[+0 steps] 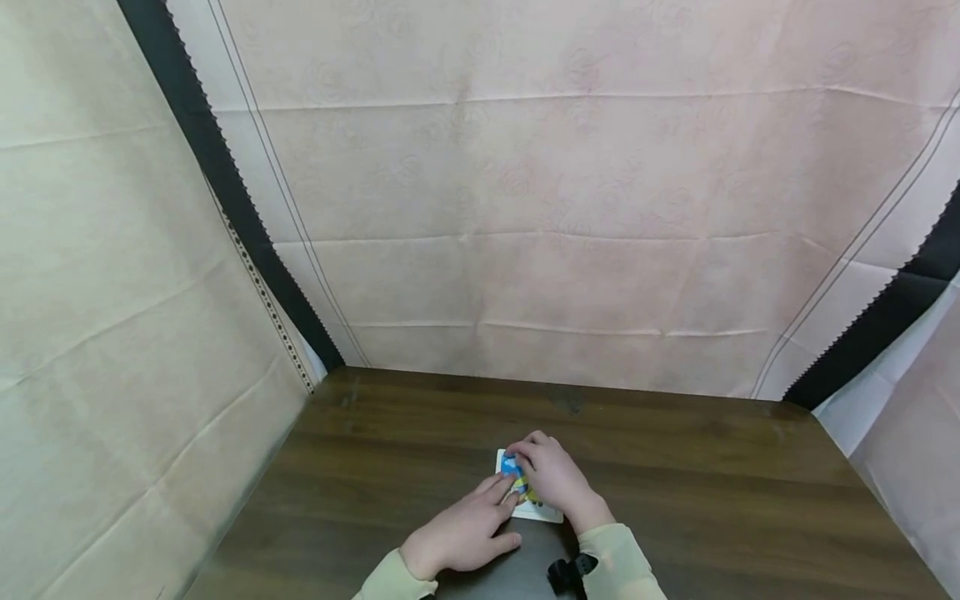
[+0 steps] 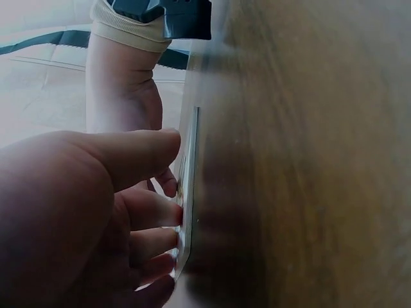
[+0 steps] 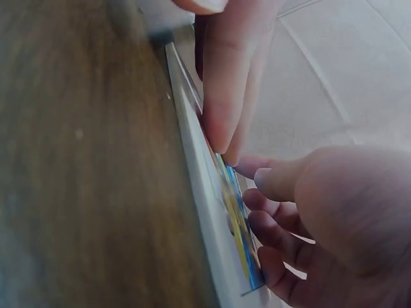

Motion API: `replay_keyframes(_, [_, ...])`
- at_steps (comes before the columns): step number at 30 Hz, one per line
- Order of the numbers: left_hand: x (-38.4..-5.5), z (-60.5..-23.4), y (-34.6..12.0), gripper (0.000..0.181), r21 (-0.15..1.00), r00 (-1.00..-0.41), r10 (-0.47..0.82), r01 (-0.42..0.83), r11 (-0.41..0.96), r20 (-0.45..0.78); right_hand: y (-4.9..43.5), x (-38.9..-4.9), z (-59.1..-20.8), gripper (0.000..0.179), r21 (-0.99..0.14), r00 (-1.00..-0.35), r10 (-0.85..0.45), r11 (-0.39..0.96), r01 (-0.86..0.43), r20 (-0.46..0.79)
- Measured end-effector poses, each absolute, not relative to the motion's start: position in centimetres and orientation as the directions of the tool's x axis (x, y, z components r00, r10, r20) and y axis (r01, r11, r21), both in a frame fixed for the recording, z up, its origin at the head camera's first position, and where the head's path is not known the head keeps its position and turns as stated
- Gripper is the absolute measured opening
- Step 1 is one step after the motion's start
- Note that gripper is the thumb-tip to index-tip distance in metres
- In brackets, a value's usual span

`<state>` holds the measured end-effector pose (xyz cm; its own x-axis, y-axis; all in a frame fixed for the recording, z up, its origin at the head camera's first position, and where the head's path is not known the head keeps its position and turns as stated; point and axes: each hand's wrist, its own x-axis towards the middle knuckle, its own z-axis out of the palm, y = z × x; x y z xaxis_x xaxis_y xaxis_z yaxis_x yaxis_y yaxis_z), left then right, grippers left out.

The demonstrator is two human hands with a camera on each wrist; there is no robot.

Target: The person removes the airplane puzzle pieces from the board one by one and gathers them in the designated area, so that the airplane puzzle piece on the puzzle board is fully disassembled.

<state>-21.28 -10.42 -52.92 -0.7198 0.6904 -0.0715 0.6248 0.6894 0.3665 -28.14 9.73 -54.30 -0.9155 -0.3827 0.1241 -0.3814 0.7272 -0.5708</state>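
Observation:
A small flat board (image 1: 542, 512) with a white border and a blue and yellow picture lies on the table, partly covered by both hands. My left hand (image 1: 472, 527) rests its extended fingertips on the picture's left side, thumb held apart. In the left wrist view, those fingers (image 2: 154, 212) meet the board's face, seen edge-on. The right hand (image 1: 553, 477) bends over the board's upper right part, with thumb and fingers at the picture. Its thumb and index finger (image 3: 273, 183) come close together in the right wrist view; I cannot tell whether they pinch anything.
The brown wood-grain table (image 1: 360, 475) extends around the board. A dark grey flat surface (image 1: 525, 554) lies between the forearms. Pale fabric walls (image 1: 570, 208) rise at the back and both sides. A black wrist device (image 1: 572, 573) sits at the right sleeve.

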Motion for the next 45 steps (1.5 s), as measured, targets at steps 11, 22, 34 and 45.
replay_keyframes(11, [-21.1, -53.0, -10.3, 0.064, 0.322, -0.726, 0.683, 0.63, 0.707, -0.081, 9.3, -28.0, -54.3, 0.021, -0.475, -0.904, -0.401, 0.773, -0.421, 0.149])
replay_keyframes(22, [-21.4, -52.7, -10.5, 0.064, 0.328, -0.716, 0.692, 0.635, 0.699, -0.087, 9.2, -28.1, -54.6, 0.017, -0.467, -0.904, -0.388, 0.776, -0.425, 0.178])
replay_keyframes(34, [-21.6, -52.8, -10.6, 0.063, 0.31, -0.707, 0.703, 0.653, 0.691, -0.075, 8.9, -28.4, -54.9, 0.014, -0.531, -0.925, -0.343, 0.76, -0.374, 0.162])
replay_keyframes(45, [-21.4, -52.8, -10.7, 0.06, 0.296, -0.702, 0.711, 0.671, 0.68, -0.045, 8.9, -28.6, -55.4, 0.012, -0.567, -0.936, -0.317, 0.748, -0.345, 0.151])
